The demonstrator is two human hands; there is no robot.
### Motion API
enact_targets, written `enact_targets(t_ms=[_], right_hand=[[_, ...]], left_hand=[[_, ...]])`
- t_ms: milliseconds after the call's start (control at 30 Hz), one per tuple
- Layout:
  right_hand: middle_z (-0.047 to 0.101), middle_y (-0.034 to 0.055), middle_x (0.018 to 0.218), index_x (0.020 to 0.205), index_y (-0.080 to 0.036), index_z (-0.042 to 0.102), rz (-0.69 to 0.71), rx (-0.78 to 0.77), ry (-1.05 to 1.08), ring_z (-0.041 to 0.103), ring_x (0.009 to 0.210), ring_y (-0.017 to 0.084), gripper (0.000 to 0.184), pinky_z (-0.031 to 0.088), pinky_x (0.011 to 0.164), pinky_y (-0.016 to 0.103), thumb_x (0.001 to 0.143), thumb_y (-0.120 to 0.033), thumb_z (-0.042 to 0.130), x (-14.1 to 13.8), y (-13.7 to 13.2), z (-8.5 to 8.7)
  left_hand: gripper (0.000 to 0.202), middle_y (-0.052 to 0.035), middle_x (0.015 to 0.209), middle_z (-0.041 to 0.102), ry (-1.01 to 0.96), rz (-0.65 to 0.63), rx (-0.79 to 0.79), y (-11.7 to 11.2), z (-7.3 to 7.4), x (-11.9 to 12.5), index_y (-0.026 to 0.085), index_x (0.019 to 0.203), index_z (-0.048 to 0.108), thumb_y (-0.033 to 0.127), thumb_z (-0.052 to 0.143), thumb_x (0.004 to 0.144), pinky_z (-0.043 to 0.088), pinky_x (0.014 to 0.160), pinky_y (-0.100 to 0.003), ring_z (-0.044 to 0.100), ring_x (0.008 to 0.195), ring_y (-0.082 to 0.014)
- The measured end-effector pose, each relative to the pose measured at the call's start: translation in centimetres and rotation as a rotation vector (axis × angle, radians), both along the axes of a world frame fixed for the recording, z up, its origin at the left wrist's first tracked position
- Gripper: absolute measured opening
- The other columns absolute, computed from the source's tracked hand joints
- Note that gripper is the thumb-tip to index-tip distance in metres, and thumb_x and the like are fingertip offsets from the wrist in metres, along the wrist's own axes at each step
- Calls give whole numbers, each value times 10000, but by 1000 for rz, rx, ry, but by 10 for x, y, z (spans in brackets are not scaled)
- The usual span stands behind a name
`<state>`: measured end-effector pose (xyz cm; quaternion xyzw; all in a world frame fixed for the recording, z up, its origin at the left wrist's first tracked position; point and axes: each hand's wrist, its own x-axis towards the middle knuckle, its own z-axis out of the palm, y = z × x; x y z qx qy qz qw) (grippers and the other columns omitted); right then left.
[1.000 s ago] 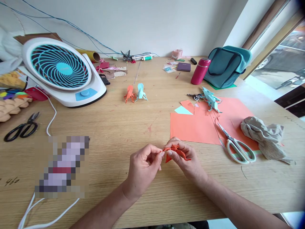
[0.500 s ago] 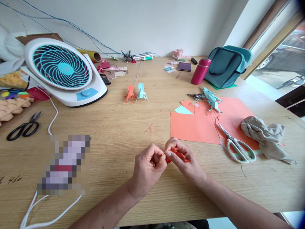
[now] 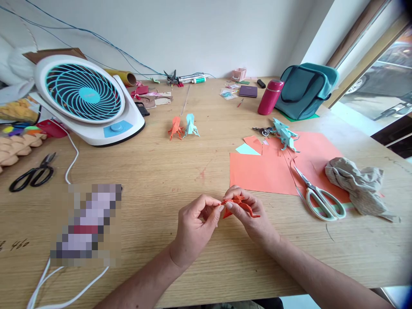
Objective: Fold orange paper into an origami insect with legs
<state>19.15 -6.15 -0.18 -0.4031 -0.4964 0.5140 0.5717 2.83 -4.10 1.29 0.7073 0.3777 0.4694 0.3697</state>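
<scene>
An orange origami figure (image 3: 238,204) with thin folded limbs is held above the near part of the wooden table. My right hand (image 3: 252,216) grips its body between thumb and fingers, hiding part of it. With thumb and forefinger, my left hand (image 3: 198,225) pinches a narrow tip on the figure's left side. Farther back stand a small orange origami figure (image 3: 175,128) and a pale blue origami figure (image 3: 191,125), side by side. A larger pale blue origami insect (image 3: 285,135) rests on the orange paper (image 3: 262,174) to the right.
White-handled scissors (image 3: 322,199) and a crumpled grey cloth (image 3: 355,184) lie at right. Behind are a pink bottle (image 3: 271,98) and a teal bag (image 3: 305,91). At left are a white fan (image 3: 88,96), black scissors (image 3: 34,174), white cables (image 3: 80,296) and a pixelated object (image 3: 86,221).
My left hand has shifted slightly left and its fingers have straightened a little while pinching the tip. The orange figure has turned slightly in my right hand, showing more of its limbs.
</scene>
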Motion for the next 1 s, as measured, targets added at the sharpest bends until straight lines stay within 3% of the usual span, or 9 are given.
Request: enact_targets(t_ms=[133, 300, 500, 800, 1000], right_hand=[[565, -13, 821, 863, -243, 698, 18, 43, -43, 541, 718, 122, 137, 458, 673, 251, 909, -364, 747, 1, -1, 4], [525, -8, 812, 817, -226, 673, 26, -19, -66, 521, 677, 129, 244, 459, 615, 261, 897, -447, 740, 0, -2, 9], [519, -22, 780, 799, -211, 667, -23, -64, -80, 492, 625, 110, 294, 433, 587, 259, 882, -482, 746, 0, -2, 7], [530, -17, 753, 794, -216, 706, -17, -36, -69, 485, 639, 118, 285, 433, 573, 252, 851, -486, 778, 0, 1, 5], [593, -3, 804, 821, -231, 726, 35, -99, 102, 544, 737, 141, 217, 462, 674, 269, 874, -438, 765, 2, 4, -2]], left_hand=[[157, 63, 592, 546, 32, -32, -4, -1, 2, -1, 183, 772, 582, 161, 608, 926, 399, 473, -153, 487, 468, -49], [209, 65, 593, 511, 61, -72, -2, -2, 0, -2, 189, 747, 535, 172, 565, 953, 383, 486, -160, 463, 473, -50], [90, 66, 615, 528, 19, -60, -123, 0, -5, -2, 194, 892, 601, 248, 595, 964, 395, 475, -177, 497, 473, -67], [183, 51, 632, 525, 104, 13, 38, 1, -1, -5, 185, 767, 560, 175, 577, 949, 377, 506, -181, 437, 513, -63], [26, 44, 691, 584, 72, -55, 35, 1, 2, -6, 199, 967, 603, 218, 601, 950, 429, 527, -176, 506, 529, -72]])
